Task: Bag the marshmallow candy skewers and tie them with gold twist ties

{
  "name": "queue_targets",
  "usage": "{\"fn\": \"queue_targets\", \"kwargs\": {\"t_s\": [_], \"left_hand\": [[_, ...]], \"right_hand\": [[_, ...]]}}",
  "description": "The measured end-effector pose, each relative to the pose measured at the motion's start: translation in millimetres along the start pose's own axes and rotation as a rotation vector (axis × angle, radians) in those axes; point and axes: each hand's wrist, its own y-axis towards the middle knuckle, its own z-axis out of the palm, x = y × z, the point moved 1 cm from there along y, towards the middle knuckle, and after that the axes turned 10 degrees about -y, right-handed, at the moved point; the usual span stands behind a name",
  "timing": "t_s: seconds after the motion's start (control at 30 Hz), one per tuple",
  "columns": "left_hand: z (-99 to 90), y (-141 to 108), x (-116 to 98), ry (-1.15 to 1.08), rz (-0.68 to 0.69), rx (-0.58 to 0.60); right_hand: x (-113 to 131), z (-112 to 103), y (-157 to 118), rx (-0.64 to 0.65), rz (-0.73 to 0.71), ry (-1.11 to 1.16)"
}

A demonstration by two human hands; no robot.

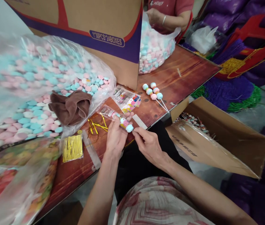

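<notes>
My left hand (117,137) is closed around a marshmallow skewer (129,128) that sits partly inside a printed clear bag (107,112). At the near end of the skewer, my right hand (151,144) pinches with thumb and fingers where the stick comes out; the stick itself is mostly hidden. Loose gold twist ties (97,127) lie left of my left hand, beside a packet of gold twist ties (72,148). Flat printed bags (127,99) rest just beyond my hands. Two finished-looking marshmallow skewers (154,91) lie on the table to the right.
A large bag of marshmallows (29,75) with a brown cloth (71,107) covers the table's left. Behind stands a tall carton (80,18). An open carton (216,137) holding skewers is at lower right. Another person's hand (155,17) is at a second marshmallow bag (154,50).
</notes>
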Motion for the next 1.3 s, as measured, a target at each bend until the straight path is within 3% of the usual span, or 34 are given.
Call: {"fn": "queue_targets", "kwargs": {"t_s": [0.27,0.5,0.67,0.77,0.97,1.2,1.3], "left_hand": [[3.9,-5,9,-0.068,0.135,0.038],[0.3,-5,8,-0.02,0.047,0.151],[2.5,-7,9,-0.014,0.032,0.145],[3.3,-9,11,-0.002,0.024,0.14],[2.2,-5,6,0.019,-0.095,0.1],[-2.9,0,-8,0.027,-0.067,-0.009],[-1.2,-4,-4,0.058,-0.074,0.018]], "right_hand": [[2,4,-3,-0.034,-0.011,-0.021],[-7,2,5,-0.043,-0.01,0.124],[-2,5,7,-0.074,0.014,0.129],[3,8,11,-0.064,0.101,0.193],[2,0,22,0.049,0.299,0.418],[-5,-24,11,0.274,0.192,0.152],[-6,-20,5,0.26,0.149,0.092]]}}
